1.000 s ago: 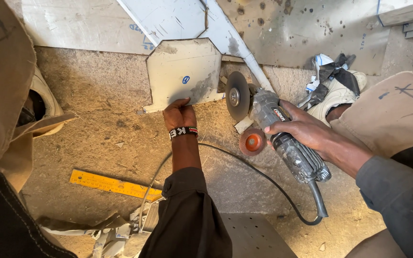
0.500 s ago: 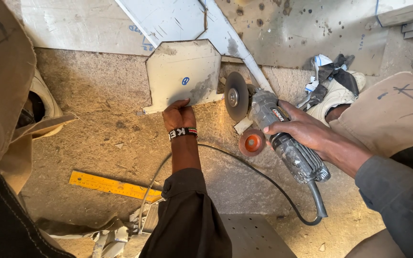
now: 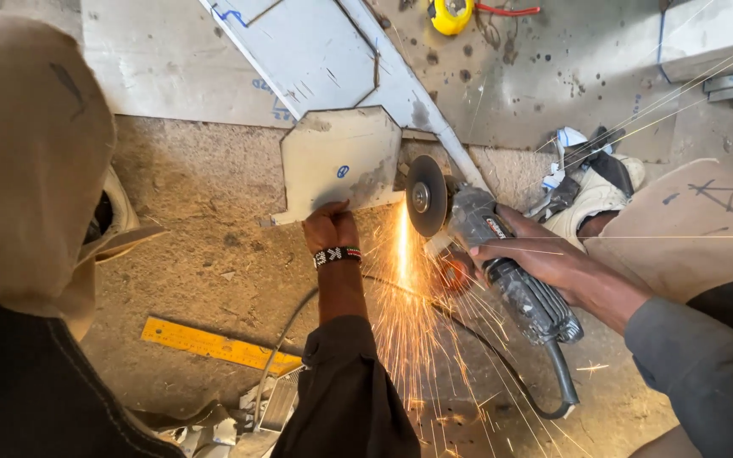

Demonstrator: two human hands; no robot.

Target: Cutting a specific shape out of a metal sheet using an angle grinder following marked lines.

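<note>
My left hand, with a beaded band at the wrist, presses down on the near edge of a small cut metal plate lying on the concrete floor. My right hand grips the body of a grey angle grinder. Its disc stands upright at the plate's right edge. A stream of orange sparks sprays from the disc toward me. The grinder's black cable loops along the floor below.
Large steel sheets lie at the back. A yellow ruler rests on the floor at lower left. A yellow tape measure sits at the top. My shoe and knee are at right; metal scraps lie near me.
The grinder disc has met the plate's edge and sparks now fly out toward me. Both hands stay in the same places.
</note>
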